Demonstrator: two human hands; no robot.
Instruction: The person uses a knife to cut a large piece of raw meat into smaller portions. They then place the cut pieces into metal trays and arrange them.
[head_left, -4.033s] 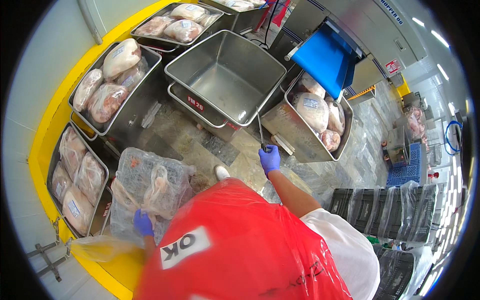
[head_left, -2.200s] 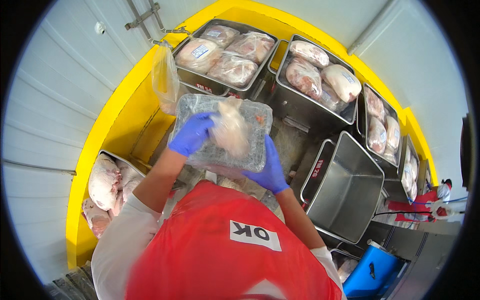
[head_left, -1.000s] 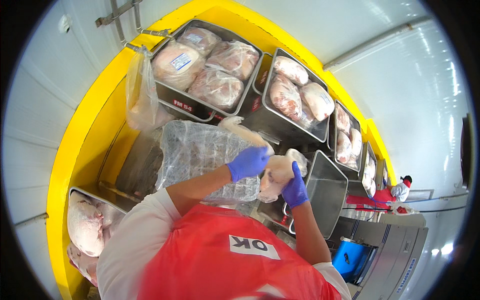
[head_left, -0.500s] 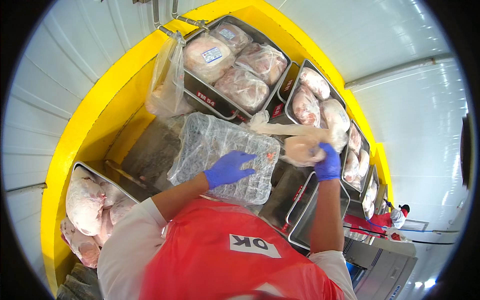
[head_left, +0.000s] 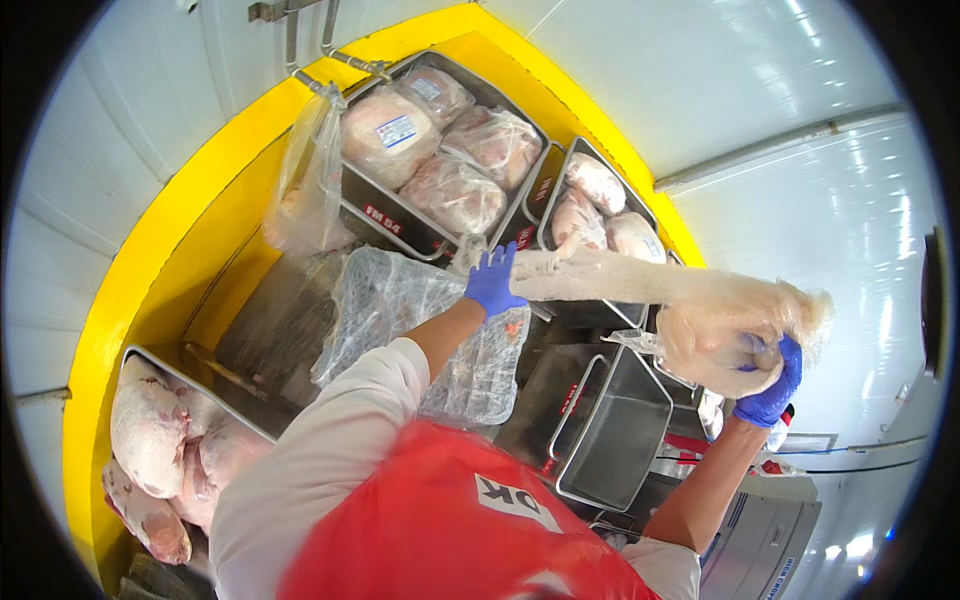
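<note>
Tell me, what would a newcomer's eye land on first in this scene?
Probably the two blue-gloved hands stretching a clear plastic bag across the upper right: the left hand pinches its neck while the right hand grips the bulging end holding a piece of raw meat. Next, the bright yellow rim curving round the left, with steel trays of wrapped meat packed along it.

Single head view — fisheye, looking down, close over chest.

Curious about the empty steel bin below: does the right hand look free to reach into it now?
Probably not: the right hand is gripping the meat in a stretched plastic bag above the empty steel bin, whose top is open.
</note>
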